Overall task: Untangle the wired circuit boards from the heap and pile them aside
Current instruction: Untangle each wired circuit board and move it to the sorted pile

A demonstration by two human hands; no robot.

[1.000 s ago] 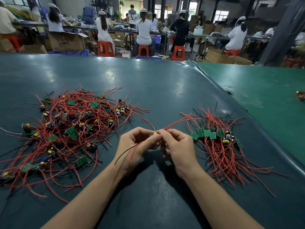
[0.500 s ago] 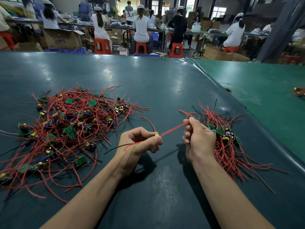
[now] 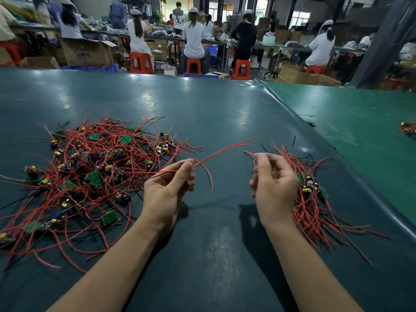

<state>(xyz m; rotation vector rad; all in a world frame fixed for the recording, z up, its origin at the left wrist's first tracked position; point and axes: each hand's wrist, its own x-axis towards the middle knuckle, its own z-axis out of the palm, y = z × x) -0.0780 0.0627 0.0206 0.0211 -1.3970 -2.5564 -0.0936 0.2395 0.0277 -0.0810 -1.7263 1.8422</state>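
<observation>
A tangled heap [image 3: 90,172] of small green circuit boards with red and black wires covers the left of the dark green table [image 3: 213,113]. My left hand [image 3: 168,190] pinches one board at its fingertips beside the heap. That board's red wires [image 3: 225,152] reach up and to the right, with free ends. My right hand [image 3: 274,183] hovers apart from them, fingers loosely curled around nothing. Behind and right of it lies the sorted pile [image 3: 315,206] of boards, wires fanning toward me.
A raised seam [image 3: 299,122] separates this table from a lighter green table [image 3: 360,113] on the right, where another small wire bundle [image 3: 408,129] lies at the edge. Beyond the far edge, several people sit on red stools [image 3: 193,65] at benches.
My right hand slid along the red wires and let go of them; they now hang free. My left hand still holds the board and has lifted slightly toward the heap.
</observation>
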